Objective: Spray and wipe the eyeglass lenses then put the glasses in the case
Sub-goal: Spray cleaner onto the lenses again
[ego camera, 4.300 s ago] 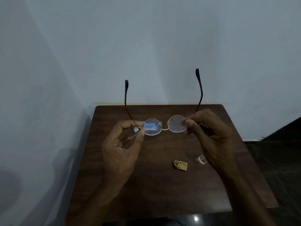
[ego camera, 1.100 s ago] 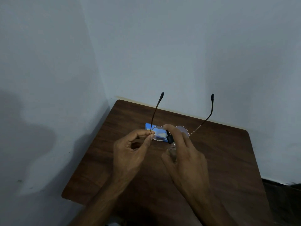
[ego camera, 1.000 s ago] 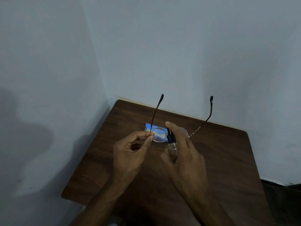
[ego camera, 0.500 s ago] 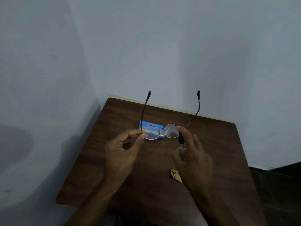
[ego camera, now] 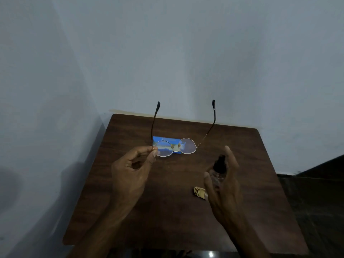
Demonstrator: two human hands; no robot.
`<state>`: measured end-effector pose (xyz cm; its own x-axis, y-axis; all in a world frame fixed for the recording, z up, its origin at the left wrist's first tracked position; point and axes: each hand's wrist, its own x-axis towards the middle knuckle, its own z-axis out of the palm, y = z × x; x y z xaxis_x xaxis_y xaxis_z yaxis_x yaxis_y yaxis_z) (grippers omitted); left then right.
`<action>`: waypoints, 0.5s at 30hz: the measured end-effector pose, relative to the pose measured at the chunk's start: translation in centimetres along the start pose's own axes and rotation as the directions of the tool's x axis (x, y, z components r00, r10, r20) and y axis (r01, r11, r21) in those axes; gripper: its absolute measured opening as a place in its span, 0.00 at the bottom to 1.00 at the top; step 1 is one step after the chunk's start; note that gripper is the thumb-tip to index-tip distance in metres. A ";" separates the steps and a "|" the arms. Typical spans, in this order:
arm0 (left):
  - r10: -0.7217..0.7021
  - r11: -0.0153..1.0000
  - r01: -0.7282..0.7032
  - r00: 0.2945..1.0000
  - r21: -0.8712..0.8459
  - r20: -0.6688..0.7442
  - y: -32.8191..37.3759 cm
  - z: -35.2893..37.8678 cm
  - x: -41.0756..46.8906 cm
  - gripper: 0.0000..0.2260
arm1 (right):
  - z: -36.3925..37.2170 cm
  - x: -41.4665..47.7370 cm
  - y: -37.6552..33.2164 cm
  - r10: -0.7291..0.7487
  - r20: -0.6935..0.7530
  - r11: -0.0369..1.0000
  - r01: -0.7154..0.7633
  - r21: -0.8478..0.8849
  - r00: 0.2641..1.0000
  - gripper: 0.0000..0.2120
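Plainly round, thin, gold-rimmed glasses [ego camera: 187, 146]

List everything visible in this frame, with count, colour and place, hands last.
eyeglasses: one, thin gold-toned rim with dark temple tips, held above the table with temples open and pointing away
case: one, blue, flat on the table, partly seen through the lenses
spray bottle: one, clear with black nozzle, in the right hand
cloth: one, yellowish, crumpled on the table beside the right hand
table: one, dark brown wood, set into the corner
wall: pale grey-blue, behind and to the left
floor: dark, at right
left hand: pinches the glasses at the left lens's outer edge
right hand: holds the spray bottle, index finger raised beside the nozzle
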<state>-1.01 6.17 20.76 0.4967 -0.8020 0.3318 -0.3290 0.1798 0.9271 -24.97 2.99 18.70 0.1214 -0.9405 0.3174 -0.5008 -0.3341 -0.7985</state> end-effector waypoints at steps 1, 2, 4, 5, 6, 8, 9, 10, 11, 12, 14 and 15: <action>0.013 1.000 -0.013 1.000 0.014 0.000 0.0 0.0 0.0 0.10 | -0.1 -0.2 1.3 0.042 -0.002 0.999 -0.042 0.028 0.999 0.38; 0.017 1.000 -0.017 1.000 0.016 -0.003 -0.1 0.0 0.0 0.09 | -0.2 -0.3 2.8 0.075 0.000 0.996 -0.075 0.044 0.997 0.35; 0.013 1.000 -0.013 1.000 -0.005 0.001 -0.2 -0.1 -0.1 0.09 | -0.2 -0.6 6.3 0.141 -0.007 0.986 -0.139 0.087 0.990 0.26; 0.015 1.000 -0.015 1.000 -0.010 0.008 -0.1 -0.1 -0.3 0.08 | -0.2 -0.7 8.1 0.174 -0.022 0.980 -0.171 0.097 0.985 0.22; 0.017 1.000 -0.017 1.000 -0.012 0.014 -0.1 -0.1 -0.5 0.08 | -0.2 -0.9 9.8 0.201 -0.041 0.976 -0.197 0.092 0.979 0.19; 0.000 0.999 0.001 1.000 -0.033 0.030 0.0 -0.1 -0.9 0.08 | 0.2 -1.2 13.1 0.260 -0.073 0.964 -0.255 0.069 0.963 0.16; -0.012 0.999 0.014 0.999 -0.044 0.039 -0.1 -0.2 -1.1 0.07 | 0.5 -1.2 14.4 0.298 -0.082 0.954 -0.293 0.066 0.951 0.16; -0.021 0.999 0.023 0.999 -0.048 0.050 -0.2 -0.3 -1.3 0.07 | 0.8 -1.2 15.7 0.343 -0.088 0.939 -0.338 0.068 0.935 0.17; -0.024 0.998 0.027 0.998 -0.051 0.061 -0.2 -0.3 -1.5 0.07 | 1.2 -1.1 16.8 0.384 -0.092 0.923 -0.380 0.066 0.919 0.17; -0.026 0.998 0.029 0.997 -0.048 0.069 -0.4 -0.5 -1.6 0.06 | 1.5 -1.0 17.9 0.414 -0.096 0.910 -0.410 0.059 0.905 0.17; -0.016 0.999 0.020 0.997 -0.046 0.075 -0.4 -0.7 -1.8 0.07 | 2.0 -0.8 19.7 0.440 -0.103 0.898 -0.438 0.046 0.892 0.18; -0.009 0.999 0.013 0.997 -0.048 0.076 -0.3 -0.8 -1.9 0.07 | 2.2 -0.7 20.3 0.451 -0.109 0.892 -0.449 0.048 0.886 0.18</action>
<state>-1.22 8.08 19.95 0.4372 -0.8447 0.3088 -0.2831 0.1966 0.9387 -33.33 -3.29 1.20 -0.2119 -0.9770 -0.0234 -0.4605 0.1210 -0.8794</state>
